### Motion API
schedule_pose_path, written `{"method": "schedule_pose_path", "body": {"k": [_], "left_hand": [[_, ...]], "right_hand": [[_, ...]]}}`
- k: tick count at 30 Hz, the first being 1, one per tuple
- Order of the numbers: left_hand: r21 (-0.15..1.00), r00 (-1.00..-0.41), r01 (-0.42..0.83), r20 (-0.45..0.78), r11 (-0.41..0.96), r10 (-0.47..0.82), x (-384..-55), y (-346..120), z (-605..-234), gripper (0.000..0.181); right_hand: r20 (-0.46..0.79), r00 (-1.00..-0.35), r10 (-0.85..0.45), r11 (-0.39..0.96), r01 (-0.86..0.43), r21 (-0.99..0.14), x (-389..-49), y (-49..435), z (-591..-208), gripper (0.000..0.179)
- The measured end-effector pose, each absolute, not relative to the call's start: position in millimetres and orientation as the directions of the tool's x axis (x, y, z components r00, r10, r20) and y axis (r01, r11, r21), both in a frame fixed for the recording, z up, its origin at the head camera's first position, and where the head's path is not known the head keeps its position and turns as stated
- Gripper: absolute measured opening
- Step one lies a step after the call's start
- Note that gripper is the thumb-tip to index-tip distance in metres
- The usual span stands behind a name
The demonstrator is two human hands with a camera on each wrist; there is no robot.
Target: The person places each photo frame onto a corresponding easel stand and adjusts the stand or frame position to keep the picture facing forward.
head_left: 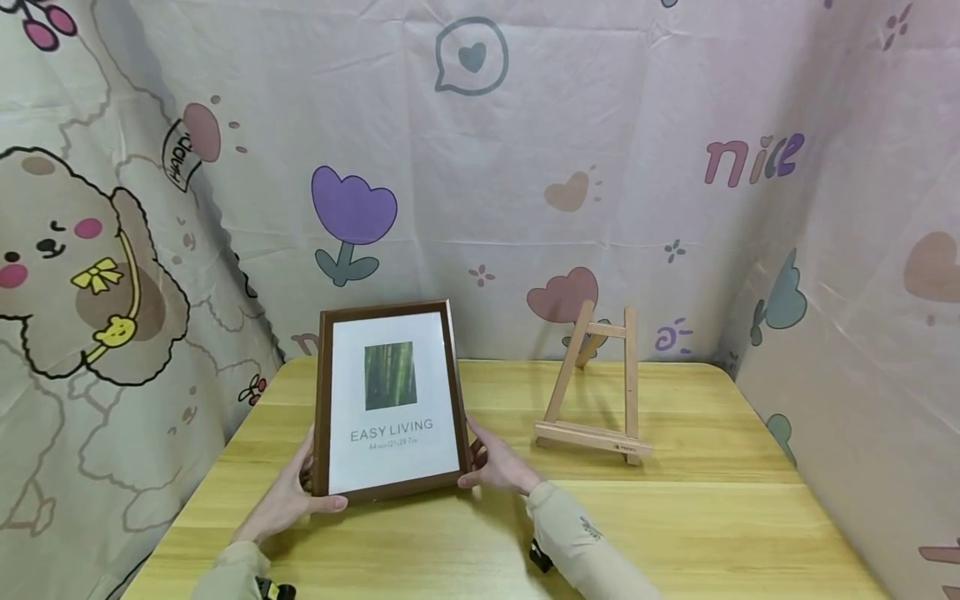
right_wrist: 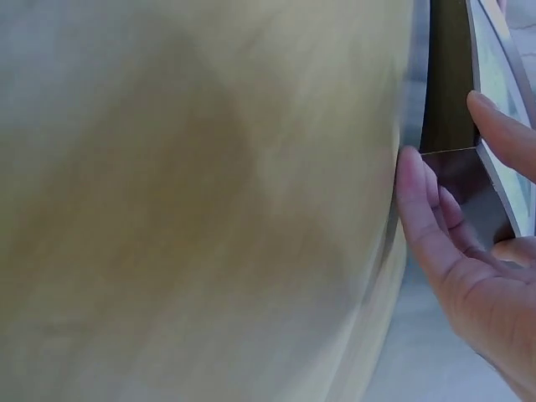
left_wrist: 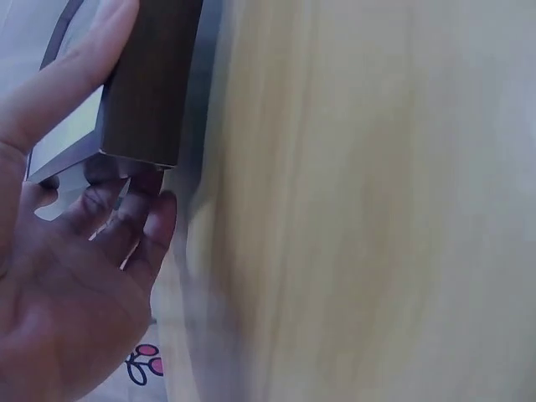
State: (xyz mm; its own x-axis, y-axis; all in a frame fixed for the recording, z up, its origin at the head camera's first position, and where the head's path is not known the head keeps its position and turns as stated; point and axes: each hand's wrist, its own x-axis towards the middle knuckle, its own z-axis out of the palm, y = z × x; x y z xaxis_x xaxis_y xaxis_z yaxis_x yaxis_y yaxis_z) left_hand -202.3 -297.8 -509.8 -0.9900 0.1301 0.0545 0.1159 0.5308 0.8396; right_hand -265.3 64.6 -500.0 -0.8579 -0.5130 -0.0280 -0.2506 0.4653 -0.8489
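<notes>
A brown picture frame point(head_left: 347, 392) leans back, facing the head camera. Its white insert reads "EASY LIVING" under a small green bamboo picture point(head_left: 390, 375). My left hand point(head_left: 288, 493) grips the lower left corner, thumb over the front edge. At the lower right corner, my right hand point(head_left: 501, 463) holds the frame with the thumb on the front. In the left wrist view, the fingers point(left_wrist: 155, 230) curl against the frame's side point(left_wrist: 151, 84). The right wrist view shows fingertips point(right_wrist: 410, 172) at the frame's back edge and the thumb on its front rim.
To the right of the frame, a small wooden easel point(head_left: 632, 383) stands on the light wood table point(head_left: 712, 525), its ledge point(head_left: 592, 437) facing forward. A printed cloth point(head_left: 480, 167) hangs behind the table and along both sides.
</notes>
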Motion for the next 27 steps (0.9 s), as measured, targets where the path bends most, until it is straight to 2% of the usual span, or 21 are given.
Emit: {"method": "schedule_pose_path", "body": {"k": [8, 16, 27], "left_hand": [[0.848, -0.995, 0.059, 0.007, 0.527, 0.101, -202.4, -288.7, -507.5, 0.138], [0.86, -0.995, -0.027, -0.07, 0.51, 0.065, -205.7, -277.8, -502.4, 0.137], [0.846, -0.999, 0.039, 0.017, 0.531, 0.047, -208.5, -259.5, -501.6, 0.136]], "right_hand": [[0.015, -0.864, -0.504, 0.437, -0.27, -0.858, -267.7, 71.4, -503.1, 0.116], [0.02, -0.878, -0.478, 0.436, -0.257, -0.863, -269.5, 80.8, -502.2, 0.108], [0.108, -0.872, -0.478, 0.373, -0.313, -0.873, -269.4, 99.2, -497.7, 0.106]]}}
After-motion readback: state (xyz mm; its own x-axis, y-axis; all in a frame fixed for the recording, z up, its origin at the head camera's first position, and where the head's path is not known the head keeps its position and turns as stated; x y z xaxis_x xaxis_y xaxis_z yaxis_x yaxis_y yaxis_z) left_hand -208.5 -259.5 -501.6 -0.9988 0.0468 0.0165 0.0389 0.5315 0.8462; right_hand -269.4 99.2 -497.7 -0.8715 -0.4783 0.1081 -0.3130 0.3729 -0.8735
